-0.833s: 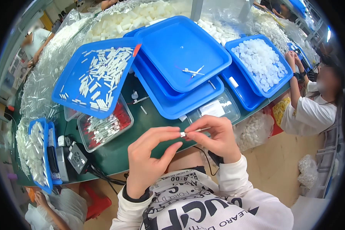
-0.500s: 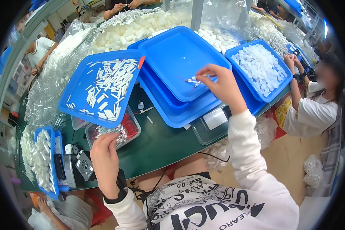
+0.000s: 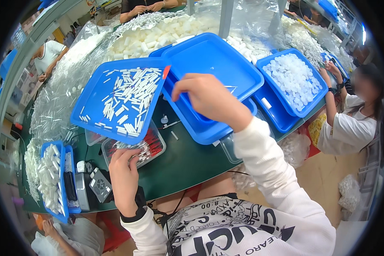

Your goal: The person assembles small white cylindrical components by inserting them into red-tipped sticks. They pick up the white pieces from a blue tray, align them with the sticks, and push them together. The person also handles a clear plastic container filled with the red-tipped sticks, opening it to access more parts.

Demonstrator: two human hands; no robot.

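My left hand [image 3: 124, 181] is at the near edge of a clear plastic box [image 3: 160, 149] of thin red-and-white parts. Its fingers are bent together; whatever they hold is too small to make out. Slightly blurred, my right hand [image 3: 211, 100] passes over the stacked blue trays [image 3: 219, 51] with fingers bent, nothing visible in them; its thumb is hidden. A few thin pieces [image 3: 230, 88] lie in the top tray beside that wrist. Left of it, a tilted blue tray [image 3: 91, 91] holds many short white tubes [image 3: 130, 96], overhanging the clear box.
A blue tray of translucent white caps [image 3: 292, 79] stands at the right. Blue bins [image 3: 55, 183] of white cylinders and a grey boxy device [image 3: 99, 185] sit at the left. Heaps of white tubes [image 3: 158, 36] cover the far side. Co-workers sit around; one [image 3: 350, 111] is at the right.
My right hand has left the pieces in the top tray and moved left toward the tube tray. My left hand has stayed near the clear box. The whole view has shifted slightly.
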